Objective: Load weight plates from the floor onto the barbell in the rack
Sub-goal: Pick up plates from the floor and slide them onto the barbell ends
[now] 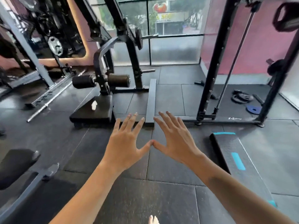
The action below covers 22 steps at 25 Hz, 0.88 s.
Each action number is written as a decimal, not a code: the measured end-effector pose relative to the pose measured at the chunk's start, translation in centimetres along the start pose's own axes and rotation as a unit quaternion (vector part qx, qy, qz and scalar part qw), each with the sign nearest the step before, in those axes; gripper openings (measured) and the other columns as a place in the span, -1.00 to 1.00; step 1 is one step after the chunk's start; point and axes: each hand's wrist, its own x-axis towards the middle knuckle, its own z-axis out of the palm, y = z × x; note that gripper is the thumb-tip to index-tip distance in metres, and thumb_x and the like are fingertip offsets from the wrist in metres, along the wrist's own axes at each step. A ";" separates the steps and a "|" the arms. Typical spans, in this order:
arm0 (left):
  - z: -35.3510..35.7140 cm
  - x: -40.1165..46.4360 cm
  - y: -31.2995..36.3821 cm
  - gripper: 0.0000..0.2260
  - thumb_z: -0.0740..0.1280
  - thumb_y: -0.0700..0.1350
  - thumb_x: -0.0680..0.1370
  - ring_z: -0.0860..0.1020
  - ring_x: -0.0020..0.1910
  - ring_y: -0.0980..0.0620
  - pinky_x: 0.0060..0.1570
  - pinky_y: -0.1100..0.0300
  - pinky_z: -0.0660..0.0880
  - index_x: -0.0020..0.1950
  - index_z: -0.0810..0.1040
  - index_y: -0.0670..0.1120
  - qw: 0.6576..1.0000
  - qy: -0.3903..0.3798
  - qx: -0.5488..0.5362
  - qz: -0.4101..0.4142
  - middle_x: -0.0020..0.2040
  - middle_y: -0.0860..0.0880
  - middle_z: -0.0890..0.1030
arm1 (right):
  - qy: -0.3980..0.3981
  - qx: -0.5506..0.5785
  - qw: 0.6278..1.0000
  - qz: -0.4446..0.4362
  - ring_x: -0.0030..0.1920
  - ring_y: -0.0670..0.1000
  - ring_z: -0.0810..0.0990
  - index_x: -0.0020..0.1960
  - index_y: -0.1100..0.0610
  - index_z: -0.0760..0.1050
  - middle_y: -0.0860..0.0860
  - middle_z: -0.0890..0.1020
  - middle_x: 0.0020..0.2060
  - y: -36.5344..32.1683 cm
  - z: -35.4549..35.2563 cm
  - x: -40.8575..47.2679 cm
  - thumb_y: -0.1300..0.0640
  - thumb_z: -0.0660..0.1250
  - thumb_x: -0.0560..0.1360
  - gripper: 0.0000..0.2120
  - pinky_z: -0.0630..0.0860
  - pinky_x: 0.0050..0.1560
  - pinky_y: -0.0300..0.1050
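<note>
My left hand [125, 141] and my right hand [175, 139] are held out in front of me, palms down, fingers spread, thumb tips touching; neither holds anything. On the floor at the far right, inside a black rack [213, 62], lie a stack of black weight plates [242, 98] and a small blue plate [253, 109]. A thin steel bar [234, 59] runs slanted inside that rack. A loose barbell [48, 103] lies on the floor at the left.
A black plate-loaded machine [129, 50] with foam rollers [84, 81] and a footplate [92, 112] stands ahead. A black step board with blue marks [237, 160] lies at my right. A padded bench [16, 167] is at my lower left. Dark rubber tiles cover the floor.
</note>
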 end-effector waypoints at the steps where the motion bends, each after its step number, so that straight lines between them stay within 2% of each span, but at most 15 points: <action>1: 1.2 3.2 -2.0 -0.24 -0.02 0.45 0.55 0.14 0.61 -0.02 0.55 -0.15 0.13 0.60 0.24 0.00 1.000 -0.001 0.000 0.010 0.60 -0.05 0.23 | 0.005 0.002 1.000 0.011 0.57 0.11 0.10 0.55 0.02 0.20 0.04 0.21 0.56 1.0 1.3 3.1 -0.44 0.01 0.47 -0.20 0.18 0.49 0.23; 5: 4.1 15.9 -9.8 -0.25 -0.03 0.44 0.55 0.15 0.60 0.00 0.57 -0.12 0.08 0.60 0.24 0.02 0.999 0.010 -0.015 0.040 0.61 -0.03 0.23 | 0.013 -0.004 0.998 0.055 0.58 0.11 0.10 0.55 -0.01 0.18 0.03 0.21 0.56 5.2 3.8 15.8 -0.43 0.03 0.48 -0.22 0.15 0.52 0.21; 9: 6.8 28.0 -16.4 -0.25 -0.04 0.43 0.54 0.15 0.60 -0.04 0.56 -0.16 0.11 0.61 0.22 0.01 0.998 0.023 -0.038 0.052 0.61 -0.05 0.22 | 0.004 -0.026 0.996 0.085 0.57 0.10 0.12 0.54 -0.02 0.19 0.02 0.21 0.56 9.6 6.1 27.1 -0.41 0.08 0.49 -0.26 0.20 0.49 0.23; 16: 16.9 49.7 -27.2 -0.26 -0.03 0.43 0.56 0.11 0.61 -0.05 0.56 -0.18 0.10 0.61 0.20 0.01 0.989 0.042 -0.051 0.129 0.62 -0.05 0.18 | 0.040 -0.054 0.986 0.155 0.57 0.07 0.14 0.52 -0.03 0.20 0.00 0.23 0.55 17.3 14.4 46.8 -0.41 0.07 0.48 -0.27 0.21 0.48 0.20; 19: 19.1 60.1 -31.1 -0.25 -0.09 0.44 0.56 0.05 0.63 -0.05 0.57 -0.18 0.05 0.62 0.16 0.03 0.983 0.036 -0.081 0.162 0.63 -0.05 0.14 | 0.048 -0.056 0.979 0.190 0.57 0.06 0.12 0.53 -0.03 0.19 0.00 0.22 0.56 20.3 16.1 56.0 -0.40 0.05 0.50 -0.28 0.22 0.49 0.21; 22: 20.6 69.4 -32.1 -0.25 -0.13 0.44 0.56 0.00 0.63 -0.03 0.57 -0.18 0.03 0.63 0.13 0.03 0.969 0.038 -0.103 0.221 0.64 -0.03 0.09 | 0.052 -0.068 0.971 0.225 0.59 0.04 0.06 0.55 -0.05 0.16 -0.02 0.17 0.58 24.7 16.1 62.4 -0.43 -0.02 0.49 -0.26 0.18 0.51 0.21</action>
